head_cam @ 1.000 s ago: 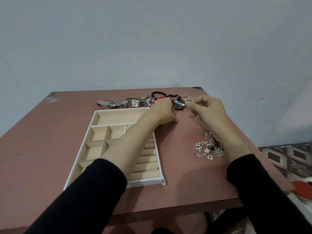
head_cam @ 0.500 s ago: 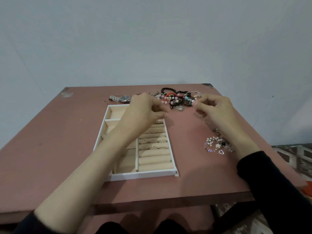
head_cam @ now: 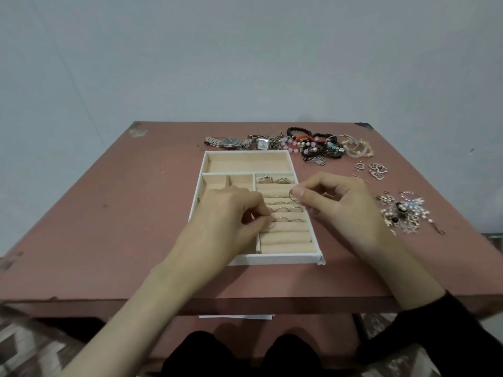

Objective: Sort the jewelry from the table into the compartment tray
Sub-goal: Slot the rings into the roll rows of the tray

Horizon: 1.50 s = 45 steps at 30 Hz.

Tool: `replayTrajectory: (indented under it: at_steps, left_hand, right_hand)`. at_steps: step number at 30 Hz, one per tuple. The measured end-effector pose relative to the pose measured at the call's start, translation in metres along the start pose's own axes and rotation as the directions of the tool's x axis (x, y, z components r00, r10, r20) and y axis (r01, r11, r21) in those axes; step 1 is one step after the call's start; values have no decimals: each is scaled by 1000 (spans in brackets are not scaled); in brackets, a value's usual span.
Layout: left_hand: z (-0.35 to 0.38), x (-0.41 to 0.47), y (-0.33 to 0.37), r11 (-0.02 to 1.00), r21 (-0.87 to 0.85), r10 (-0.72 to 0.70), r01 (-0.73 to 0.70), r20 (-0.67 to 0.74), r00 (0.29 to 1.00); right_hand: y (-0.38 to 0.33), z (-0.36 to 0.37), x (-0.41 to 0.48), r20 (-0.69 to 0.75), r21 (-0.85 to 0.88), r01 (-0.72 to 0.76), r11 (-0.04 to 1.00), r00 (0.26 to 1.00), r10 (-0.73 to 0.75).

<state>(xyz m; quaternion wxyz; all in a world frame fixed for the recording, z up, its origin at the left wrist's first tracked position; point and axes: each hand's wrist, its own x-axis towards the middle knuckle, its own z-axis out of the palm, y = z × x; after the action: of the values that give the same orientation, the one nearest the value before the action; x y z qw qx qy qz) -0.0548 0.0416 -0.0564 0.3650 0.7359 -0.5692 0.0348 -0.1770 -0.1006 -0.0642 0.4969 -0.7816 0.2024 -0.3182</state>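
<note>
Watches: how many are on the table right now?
2. A round-faced watch lies beyond the tray's far rim; a square-faced watch lies just right of it, beside the bracelet pile. Another could be hidden in that pile.

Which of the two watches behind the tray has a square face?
The silver watch with the square white dial, lying nearer the beaded bracelets; the other silver watch, farther from them, has a round dark dial.

wall (head_cam: pixel 245 55) — plain grey-blue | table (head_cam: pixel 109 213) — reddish-brown, scuffed corners
</note>
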Motion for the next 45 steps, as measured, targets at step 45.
replayTrajectory:
  at_steps: [45]
  left_hand:
    - [-6, 14, -16, 914, -371, -198, 165, -51, 979]
  right_hand:
    - [-5, -2, -3, 325, -196, 191, 962, 938, -120]
